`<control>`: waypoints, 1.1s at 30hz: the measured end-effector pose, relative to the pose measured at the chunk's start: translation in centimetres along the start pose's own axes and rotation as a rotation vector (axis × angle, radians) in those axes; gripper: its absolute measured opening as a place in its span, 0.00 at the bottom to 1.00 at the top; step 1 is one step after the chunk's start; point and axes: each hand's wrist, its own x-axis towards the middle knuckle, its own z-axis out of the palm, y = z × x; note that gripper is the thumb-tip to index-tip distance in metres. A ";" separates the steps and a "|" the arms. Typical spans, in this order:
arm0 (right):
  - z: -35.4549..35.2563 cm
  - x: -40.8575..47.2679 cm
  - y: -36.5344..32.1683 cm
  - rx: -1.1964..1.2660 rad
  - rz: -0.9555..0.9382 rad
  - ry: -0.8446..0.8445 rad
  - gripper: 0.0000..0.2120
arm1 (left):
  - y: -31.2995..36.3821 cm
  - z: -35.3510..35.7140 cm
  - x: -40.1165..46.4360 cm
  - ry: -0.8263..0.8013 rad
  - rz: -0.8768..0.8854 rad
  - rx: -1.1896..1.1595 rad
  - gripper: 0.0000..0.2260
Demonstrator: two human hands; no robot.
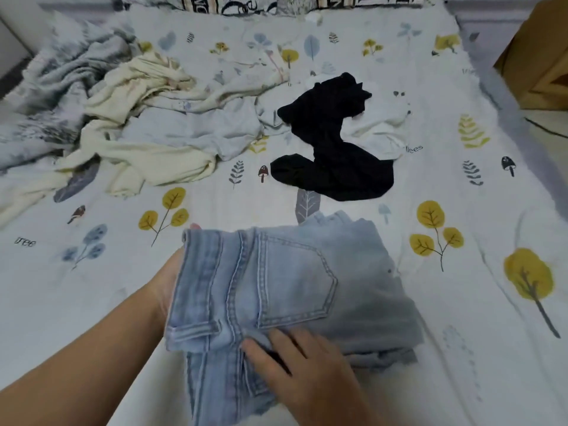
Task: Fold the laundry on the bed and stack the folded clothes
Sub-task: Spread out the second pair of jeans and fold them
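Left hand (pixel 167 284) fingers hidden under jeans (pixel 285 281); right hand (pixel 307 364) fingers pinch waistband.

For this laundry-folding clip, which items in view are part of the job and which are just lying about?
Part of the job:
- light blue jeans, held by left hand and right hand
- black garment
- cream garment
- pale blue garment

Just lying about:
- grey blanket
- patterned pillow
- brown bag
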 end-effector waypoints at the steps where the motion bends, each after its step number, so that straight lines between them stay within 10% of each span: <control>1: 1.4 -0.7 -0.3 -0.053 -0.007 -0.093 0.17 | -0.4 -0.5 -0.4 0.037 -0.026 -0.074 0.34; 6: 3.1 -1.5 -1.1 -0.017 0.067 -0.357 0.16 | -2.5 -3.9 -1.9 0.378 0.057 0.191 0.34; 13: 3.1 -0.4 1.2 -0.081 0.200 -0.211 0.12 | -2.8 -2.5 -0.1 0.753 0.281 0.826 0.12; 20: 2.7 1.6 2.3 -0.071 0.186 0.094 0.04 | -1.0 -1.7 -0.3 1.006 0.557 0.942 0.16; 23: 2.6 1.1 2.2 -0.072 0.189 0.111 0.03 | -1.2 -1.2 -0.8 1.047 0.280 0.970 0.18; 29: 2.0 -1.4 2.2 0.024 0.110 0.197 0.04 | -1.0 -2.0 -3.6 0.573 -0.042 0.417 0.13; 33: 2.5 -3.3 2.4 -0.111 -0.009 0.040 0.07 | -1.4 -2.2 -4.4 0.712 -0.219 1.002 0.09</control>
